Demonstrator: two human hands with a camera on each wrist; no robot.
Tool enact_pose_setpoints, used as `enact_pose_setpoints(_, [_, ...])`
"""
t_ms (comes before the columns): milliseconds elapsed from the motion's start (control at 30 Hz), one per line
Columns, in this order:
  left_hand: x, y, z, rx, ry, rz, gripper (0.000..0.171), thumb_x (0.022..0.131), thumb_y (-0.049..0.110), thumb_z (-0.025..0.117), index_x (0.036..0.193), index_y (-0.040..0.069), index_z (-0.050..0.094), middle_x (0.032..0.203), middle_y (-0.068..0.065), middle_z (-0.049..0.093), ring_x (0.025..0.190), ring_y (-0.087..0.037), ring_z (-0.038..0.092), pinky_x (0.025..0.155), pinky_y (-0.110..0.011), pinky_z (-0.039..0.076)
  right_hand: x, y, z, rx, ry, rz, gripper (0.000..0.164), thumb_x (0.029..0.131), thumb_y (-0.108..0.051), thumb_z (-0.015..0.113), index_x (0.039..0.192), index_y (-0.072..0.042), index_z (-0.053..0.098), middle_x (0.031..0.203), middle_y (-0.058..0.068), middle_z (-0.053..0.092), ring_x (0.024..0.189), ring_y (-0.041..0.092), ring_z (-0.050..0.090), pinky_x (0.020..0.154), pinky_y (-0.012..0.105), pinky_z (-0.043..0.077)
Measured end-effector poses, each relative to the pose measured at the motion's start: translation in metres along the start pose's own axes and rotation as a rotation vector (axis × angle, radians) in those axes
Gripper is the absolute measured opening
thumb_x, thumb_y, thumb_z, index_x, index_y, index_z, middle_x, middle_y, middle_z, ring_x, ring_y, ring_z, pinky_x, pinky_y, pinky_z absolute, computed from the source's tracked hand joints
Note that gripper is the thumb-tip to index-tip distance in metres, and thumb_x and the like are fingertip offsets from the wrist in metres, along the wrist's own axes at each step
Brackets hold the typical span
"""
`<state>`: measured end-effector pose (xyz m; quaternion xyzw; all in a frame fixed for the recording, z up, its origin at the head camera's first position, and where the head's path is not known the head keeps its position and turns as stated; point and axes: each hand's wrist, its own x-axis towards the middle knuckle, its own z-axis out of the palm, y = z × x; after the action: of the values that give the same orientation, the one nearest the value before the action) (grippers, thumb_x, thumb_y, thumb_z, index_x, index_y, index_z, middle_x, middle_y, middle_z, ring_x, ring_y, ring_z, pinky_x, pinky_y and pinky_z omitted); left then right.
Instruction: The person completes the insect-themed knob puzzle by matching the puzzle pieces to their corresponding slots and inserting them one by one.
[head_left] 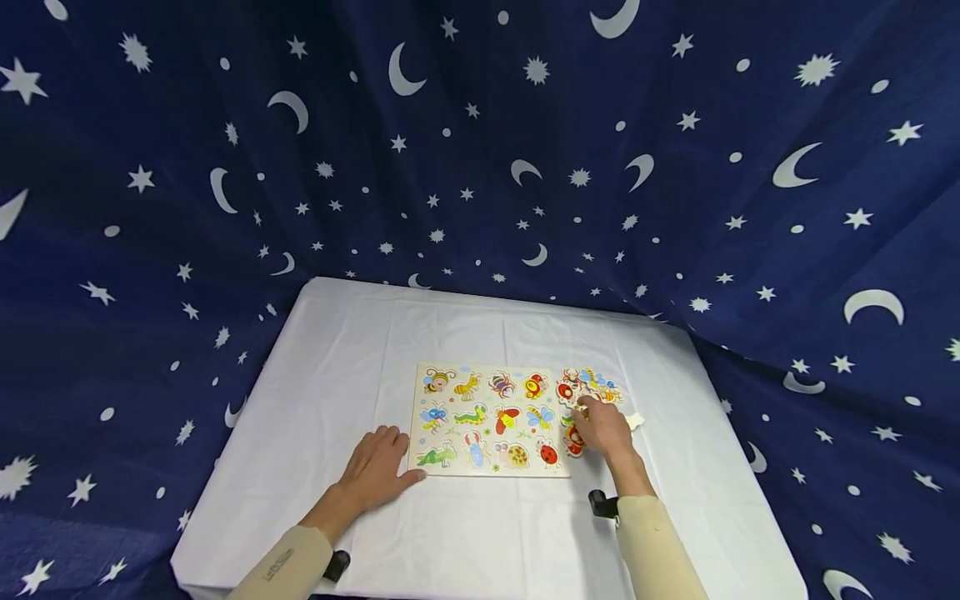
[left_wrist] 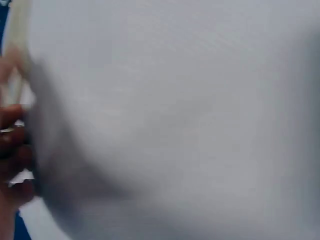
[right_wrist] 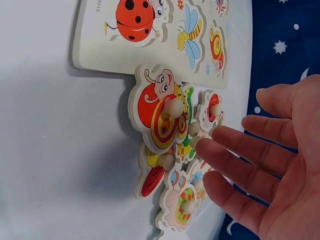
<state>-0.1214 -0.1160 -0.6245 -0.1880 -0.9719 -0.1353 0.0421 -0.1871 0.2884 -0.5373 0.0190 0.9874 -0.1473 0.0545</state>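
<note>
A flat wooden peg puzzle board [head_left: 448, 435] with rows of printed insects lies on the table. My left hand [head_left: 377, 467] rests at its left edge, thumb near the lower left corner, holding nothing. Just right of the board is a heap of knobbed puzzle pieces. My right hand [head_left: 606, 427] is over this heap, and in the right wrist view its fingers [right_wrist: 240, 155] are loosely extended with nothing gripped. A red and yellow butterfly piece [right_wrist: 146, 102] lies on top there, near a snail piece [right_wrist: 172, 205] and a ladybug piece [right_wrist: 204, 111]. Other pieces are partly hidden.
A white cloth covers the table [head_left: 345, 350]. Behind and around it hangs a dark blue curtain [head_left: 480, 108] with moons and stars. The left wrist view is mostly blurred white cloth [left_wrist: 165, 110].
</note>
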Motion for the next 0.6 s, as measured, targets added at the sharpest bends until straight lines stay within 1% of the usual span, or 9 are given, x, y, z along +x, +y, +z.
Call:
enact_pose_setpoints(67, [0.001,0.003,-0.007,-0.023,-0.046,-0.035,0.038,0.078,0.057,0.061,0.072,0.021,0.051,0.062,0.01,0.041,0.056,-0.009,0.036,0.053,-0.025,0.028,0.0,0.0,0.0,0.016,0.008,0.011,0.037,0.089,-0.029,0.055,0.118,-0.006,0.059,0.097,0.011,0.069,0.088,0.033,0.063,0.071,0.047,0.047])
enact_pose_setpoints(133, [0.002,0.006,-0.013,-0.062,-0.107,-0.084,0.035,0.082,0.048,0.062,0.062,0.022,0.049,0.053,0.009,0.04,0.049,-0.009,0.037,0.047,-0.026,0.028,0.001,0.002,0.0,0.025,0.018,0.024,0.036,0.089,-0.028,0.054,0.117,-0.007,0.059,0.097,0.011,0.069,0.087,0.032,0.063,0.07,0.046,0.047])
enact_pose_setpoints(233, [0.004,0.009,-0.021,-0.141,-0.224,-0.173,0.037,0.084,0.04,0.061,0.056,0.02,0.047,0.048,0.007,0.042,0.048,-0.011,0.039,0.048,-0.028,0.03,0.003,0.003,0.0,0.04,0.023,0.046,0.035,0.089,-0.028,0.054,0.116,-0.008,0.06,0.098,0.012,0.069,0.087,0.033,0.063,0.07,0.046,0.047])
enact_pose_setpoints(333, [0.005,0.01,-0.025,-0.236,-0.32,-0.25,0.038,0.085,0.037,0.06,0.053,0.019,0.048,0.043,0.006,0.045,0.044,-0.011,0.044,0.046,-0.028,0.032,0.005,0.005,0.002,0.045,0.014,0.053,0.033,0.089,-0.028,0.054,0.113,-0.008,0.062,0.101,0.016,0.068,0.089,0.035,0.063,0.071,0.047,0.047])
enact_pose_setpoints(400, [0.006,0.009,-0.026,-0.323,-0.365,-0.27,0.038,0.086,0.033,0.06,0.053,0.018,0.05,0.039,0.006,0.047,0.039,-0.01,0.048,0.044,-0.027,0.033,0.006,0.007,0.004,0.036,0.009,0.057,0.029,0.088,-0.026,0.055,0.109,-0.008,0.064,0.101,0.017,0.067,0.088,0.035,0.062,0.07,0.047,0.046])
enact_pose_setpoints(500, [0.008,0.008,-0.027,-0.446,-0.413,-0.267,0.037,0.087,0.028,0.059,0.053,0.016,0.053,0.037,0.004,0.05,0.032,-0.012,0.052,0.039,-0.026,0.033,0.007,0.01,0.006,0.015,0.002,0.069,0.024,0.086,-0.025,0.058,0.102,-0.008,0.065,0.098,0.017,0.067,0.082,0.031,0.062,0.066,0.044,0.046])
enact_pose_setpoints(533, [0.009,0.008,-0.027,-0.468,-0.433,-0.263,0.036,0.088,0.027,0.058,0.054,0.015,0.053,0.037,0.004,0.051,0.032,-0.011,0.053,0.039,-0.026,0.032,0.007,0.01,0.006,0.012,0.002,0.075,0.023,0.085,-0.024,0.058,0.101,-0.009,0.065,0.096,0.016,0.067,0.08,0.03,0.062,0.064,0.043,0.046])
enact_pose_setpoints(600, [0.011,0.009,-0.028,-0.483,-0.46,-0.265,0.036,0.089,0.026,0.056,0.055,0.015,0.054,0.038,0.003,0.052,0.033,-0.012,0.054,0.039,-0.025,0.032,0.007,0.012,0.006,0.015,0.008,0.082,0.022,0.085,-0.023,0.06,0.1,-0.008,0.065,0.092,0.015,0.068,0.076,0.028,0.06,0.063,0.041,0.045])
